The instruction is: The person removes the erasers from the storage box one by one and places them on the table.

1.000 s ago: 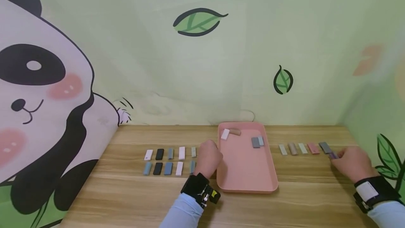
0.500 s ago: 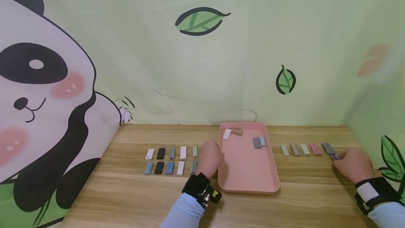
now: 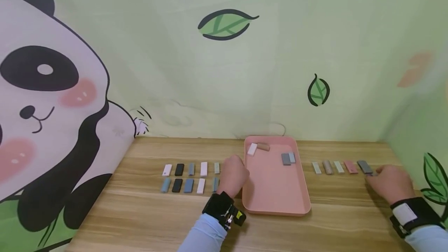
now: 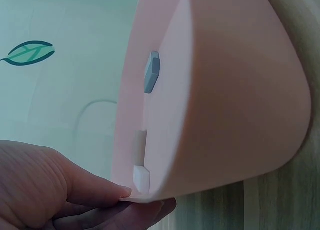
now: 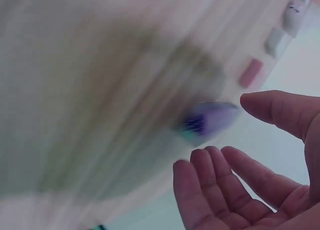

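Note:
My left hand pinches the left rim of a shallow pink tray; in the left wrist view its thumb lies inside the rim and its fingers outside. My right hand is at the right end of a row of small blocks, by a dark grey block. A purple block, blurred in the right wrist view, shows between thumb and fingers, which stand apart with a gap around it. From the head view that block is almost wholly hidden by the hand.
The tray holds a white block, a brown cylinder and two grey-blue blocks. Two rows of small blocks, including a black block, lie left of it. Right of it, a pink block is in the other row. A wall cloth stands behind.
My right hand has shifted slightly left over the purple block, covering more of it. The left hand stays on the tray rim. The head view has drifted a little.

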The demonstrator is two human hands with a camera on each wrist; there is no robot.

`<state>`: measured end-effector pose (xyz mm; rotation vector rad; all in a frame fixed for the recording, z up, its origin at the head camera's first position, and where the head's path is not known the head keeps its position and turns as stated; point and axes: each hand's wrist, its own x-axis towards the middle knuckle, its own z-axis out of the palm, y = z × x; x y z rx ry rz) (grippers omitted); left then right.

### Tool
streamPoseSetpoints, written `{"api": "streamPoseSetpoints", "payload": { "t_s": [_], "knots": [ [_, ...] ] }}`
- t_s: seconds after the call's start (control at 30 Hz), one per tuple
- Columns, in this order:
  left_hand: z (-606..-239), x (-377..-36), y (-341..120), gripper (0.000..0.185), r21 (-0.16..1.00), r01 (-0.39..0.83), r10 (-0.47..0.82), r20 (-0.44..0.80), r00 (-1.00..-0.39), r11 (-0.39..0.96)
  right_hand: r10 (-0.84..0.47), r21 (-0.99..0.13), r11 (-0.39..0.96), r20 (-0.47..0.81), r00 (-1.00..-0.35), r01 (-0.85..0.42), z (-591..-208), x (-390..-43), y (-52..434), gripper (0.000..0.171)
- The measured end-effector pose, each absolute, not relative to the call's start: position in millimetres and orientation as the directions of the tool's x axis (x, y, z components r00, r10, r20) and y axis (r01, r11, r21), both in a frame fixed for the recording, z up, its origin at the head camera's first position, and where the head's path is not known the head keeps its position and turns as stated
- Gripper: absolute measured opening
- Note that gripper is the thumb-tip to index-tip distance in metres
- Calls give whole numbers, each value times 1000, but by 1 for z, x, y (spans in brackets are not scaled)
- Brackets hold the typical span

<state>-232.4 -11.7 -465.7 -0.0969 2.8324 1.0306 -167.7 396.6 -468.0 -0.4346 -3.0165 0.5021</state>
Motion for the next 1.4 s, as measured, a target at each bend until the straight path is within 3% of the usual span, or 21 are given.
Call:
{"api": "streamPoseSetpoints", "payload": {
  "t_s": [0.23,0.43,0.8,0.97,1.17,1.3,1.4],
  "knots": [
    [-468,-233,-13,20,618,-75,-11,-107,-994,783,227,-317,928,65,-972,196,-449,-178,362,72],
    [-466,-233,-14,21,643,-100,-4,-149,-989,759,141,-374,924,141,-980,80,-433,-193,314,53],
    [-466,-234,-12,13,626,-99,-16,-137,-990,774,-121,-444,871,219,-968,-209,-422,-237,234,49],
    [-467,-235,-14,12,616,-88,-19,-117,-993,782,-206,-422,860,225,-952,-286,-425,-251,201,50],
    [-467,-234,-15,12,647,-95,-7,-138,-990,756,-271,-353,872,230,-935,-339,-440,-270,172,40],
    [-466,-234,-14,11,636,-102,-8,-149,-989,765,-302,-229,915,157,-940,-333,-446,-281,158,35],
    [-466,-234,-14,10,621,-85,-1,-134,-991,779,-327,-222,913,104,-939,-342,-449,-289,151,31]
  ]
}}
